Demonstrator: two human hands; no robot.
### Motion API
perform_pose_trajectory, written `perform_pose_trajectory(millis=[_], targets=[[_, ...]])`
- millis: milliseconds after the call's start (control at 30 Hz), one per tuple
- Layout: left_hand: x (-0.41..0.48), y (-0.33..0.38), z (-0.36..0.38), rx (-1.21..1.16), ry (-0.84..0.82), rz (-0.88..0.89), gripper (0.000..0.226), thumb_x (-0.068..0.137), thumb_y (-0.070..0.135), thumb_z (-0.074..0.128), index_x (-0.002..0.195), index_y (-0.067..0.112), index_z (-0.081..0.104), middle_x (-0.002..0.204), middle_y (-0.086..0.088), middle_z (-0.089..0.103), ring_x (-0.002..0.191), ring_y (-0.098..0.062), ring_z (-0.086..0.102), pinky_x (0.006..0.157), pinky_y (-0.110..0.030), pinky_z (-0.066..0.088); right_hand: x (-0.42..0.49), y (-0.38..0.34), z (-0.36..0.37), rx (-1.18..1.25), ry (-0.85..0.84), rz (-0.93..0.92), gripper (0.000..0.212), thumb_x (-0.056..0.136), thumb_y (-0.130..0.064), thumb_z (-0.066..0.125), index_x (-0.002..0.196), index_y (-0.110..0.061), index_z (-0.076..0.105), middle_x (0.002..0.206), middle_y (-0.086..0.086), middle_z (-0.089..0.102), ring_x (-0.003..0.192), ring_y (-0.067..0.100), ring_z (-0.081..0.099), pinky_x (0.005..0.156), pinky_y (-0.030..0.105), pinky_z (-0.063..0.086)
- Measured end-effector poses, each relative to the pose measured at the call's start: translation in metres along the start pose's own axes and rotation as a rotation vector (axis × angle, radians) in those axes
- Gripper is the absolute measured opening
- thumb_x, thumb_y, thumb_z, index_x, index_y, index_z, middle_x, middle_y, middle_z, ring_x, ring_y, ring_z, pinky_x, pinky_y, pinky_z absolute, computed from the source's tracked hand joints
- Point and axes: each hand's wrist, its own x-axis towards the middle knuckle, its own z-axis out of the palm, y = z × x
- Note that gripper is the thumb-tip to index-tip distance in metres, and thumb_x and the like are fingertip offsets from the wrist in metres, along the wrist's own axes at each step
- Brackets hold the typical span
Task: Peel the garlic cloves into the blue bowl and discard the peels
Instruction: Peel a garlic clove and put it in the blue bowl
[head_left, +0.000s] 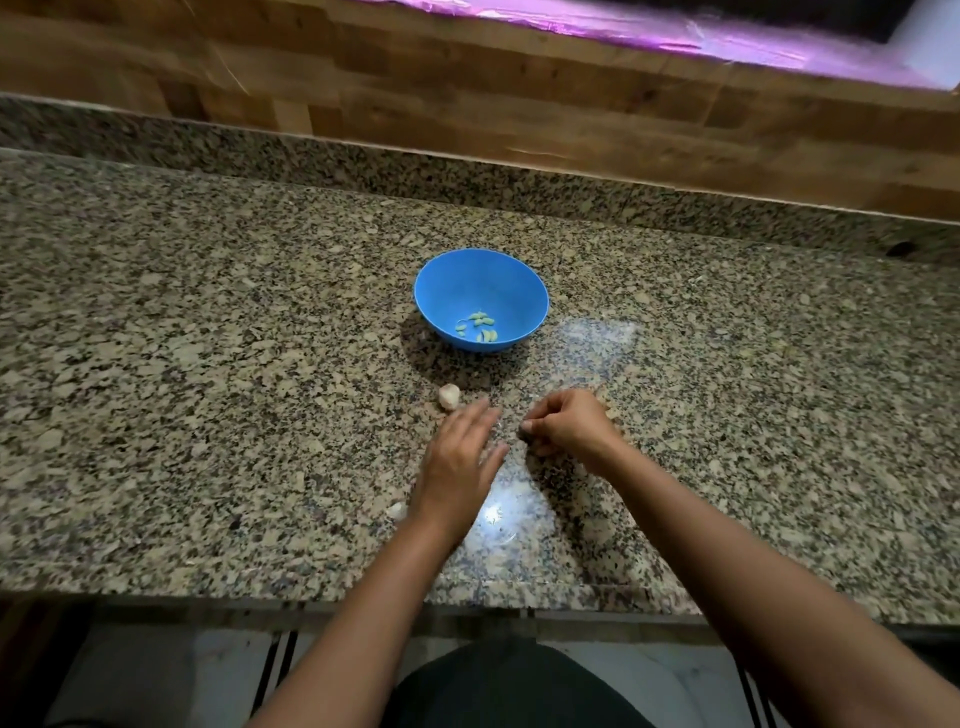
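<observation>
Garlic, unpeeled: one whitish piece (449, 396) lies on the counter (208, 364), between the blue bowl (480, 299) and the near edge, just ahead of my left fingertips. A second pale bit (397, 510) sits closer to the near edge, tucked against my left wrist; whether clove or peel, I cannot tell.
Peeled cloves (479, 327): a small cluster in the bottom of the blue bowl, which stands mid-counter, well back from the near edge.
Handling, my judgement: light, firm inside, skin papery and brittle. A clove this small rolls on polished granite, so I would pinch it across its fat middle and start the skin from the root end with a nail. Peels are nearly weightless and would scatter at a breath; best gathered by sweeping with a flat hand.
Left hand (460, 462): flat, palm down, fingers straight and together, low over the counter, holding nothing. Fingertips point toward the far edge, close to the unpeeled piece; contact uncertain through motion blur.
Right hand (569, 428): fingers curled tight toward the thumb, knuckles up, just right of the left hand. It looks like a pinch, but what is inside is hidden.
Forearms: both reach in from the near edge, converging.
</observation>
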Motion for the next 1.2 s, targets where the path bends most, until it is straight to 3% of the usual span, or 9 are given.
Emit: perform_pose_trajectory(millis=[267, 333, 467, 533, 600, 733, 967, 1067, 1200], targets=[[0.007, -0.002, 0.006, -0.021, -0.016, 0.02, 0.038, 0.094, 0.029, 0.054, 0.126, 0.009, 0.057, 0.129, -0.005, 0.056, 0.125, -0.02, 0.045, 0.104, -0.029, 0.032, -0.002, -0.022, 0.002, -0.611, 0.0, -0.265, 0.008, 0.082, -0.003, 0.066, 0.088, -0.003, 0.071, 0.088, 0.01, 0.068, 0.085, 0.021, 0.06, 0.076, 0.036, 0.055], [0.014, 0.0, 0.001, -0.121, -0.018, -0.028, 0.034, 0.097, 0.026, 0.049, 0.124, 0.008, 0.057, 0.123, -0.007, 0.058, 0.119, -0.02, 0.048, 0.098, -0.027, 0.036, -0.003, -0.014, 0.0, -0.462, -0.03, -0.232, 0.003, 0.082, -0.004, 0.068, 0.083, -0.005, 0.071, 0.082, 0.009, 0.068, 0.078, 0.02, 0.063, 0.071, 0.032, 0.056], [0.035, 0.013, -0.012, -0.337, -0.159, -0.157, 0.026, 0.1, 0.029, 0.039, 0.107, 0.009, 0.054, 0.098, -0.006, 0.059, 0.087, -0.015, 0.053, 0.061, -0.009, 0.036, -0.017, -0.008, 0.006, 0.312, -0.111, -0.054, 0.008, 0.084, 0.002, 0.063, 0.078, -0.002, 0.067, 0.073, 0.015, 0.066, 0.058, 0.017, 0.063, 0.062, 0.026, 0.056], [0.041, 0.018, -0.017, -0.399, -0.2, -0.169, 0.027, 0.1, 0.034, 0.036, 0.099, 0.01, 0.046, 0.084, -0.004, 0.056, 0.071, -0.014, 0.053, 0.057, -0.015, 0.041, -0.024, -0.009, 0.008, 0.568, -0.135, -0.016, 0.007, 0.084, 0.008, 0.059, 0.08, 0.005, 0.064, 0.071, 0.014, 0.064, 0.054, 0.014, 0.062, 0.059, 0.021, 0.056], [0.045, 0.02, -0.023, -0.424, -0.237, -0.151, 0.032, 0.098, 0.041, 0.033, 0.092, 0.011, 0.045, 0.075, -0.004, 0.055, 0.065, -0.016, 0.054, 0.06, -0.031, 0.046, -0.028, -0.012, 0.004, 0.724, -0.166, 0.016, 0.005, 0.083, 0.011, 0.057, 0.085, 0.009, 0.062, 0.071, 0.014, 0.063, 0.053, 0.015, 0.062, 0.056, 0.019, 0.056], [0.044, 0.025, -0.029, -0.528, -0.309, -0.085, 0.028, 0.1, 0.038, 0.032, 0.079, 0.027, 0.048, 0.059, 0.005, 0.052, 0.048, -0.008, 0.05, 0.05, -0.026, 0.041, -0.033, -0.009, -0.005, 0.794, -0.261, 0.046, 0.005, 0.085, 0.005, 0.057, 0.085, 0.009, 0.06, 0.072, 0.012, 0.059, 0.053, 0.013, 0.059, 0.051, 0.018, 0.053], [0.041, 0.03, -0.028, -0.753, -0.254, -0.168, 0.026, 0.1, 0.029, 0.039, 0.078, 0.025, 0.053, 0.059, 0.001, 0.052, 0.045, -0.016, 0.047, 0.04, -0.023, 0.037, -0.048, -0.016, -0.005, 0.704, -0.392, 0.023, 0.017, 0.095, -0.005, 0.047, 0.081, -0.001, 0.055, 0.065, 0.008, 0.054, 0.05, 0.011, 0.051, 0.044, 0.017, 0.046], [0.04, 0.037, -0.031, -0.846, -0.258, -0.255, 0.027, 0.101, 0.027, 0.039, 0.08, 0.016, 0.053, 0.057, -0.004, 0.049, 0.038, -0.009, 0.045, 0.034, -0.017, 0.033, -0.049, -0.015, 0.001, 0.543, -0.263, -0.098, 0.014, 0.094, -0.004, 0.049, 0.081, -0.003, 0.054, 0.063, 0.007, 0.054, 0.046, 0.01, 0.051, 0.043, 0.018, 0.044], [0.045, 0.041, -0.033, -0.853, -0.284, -0.316, 0.029, 0.101, 0.025, 0.038, 0.078, 0.016, 0.052, 0.041, 0.013, 0.045, 0.032, 0.001, 0.035, 0.032, -0.013, 0.028, -0.044, -0.016, 0.004, -0.107, 0.063, -0.367, 0.016, 0.093, -0.01, 0.055, 0.077, -0.011, 0.057, 0.066, 0.001, 0.057, 0.055, 0.012, 0.057, 0.052, 0.025, 0.051]])
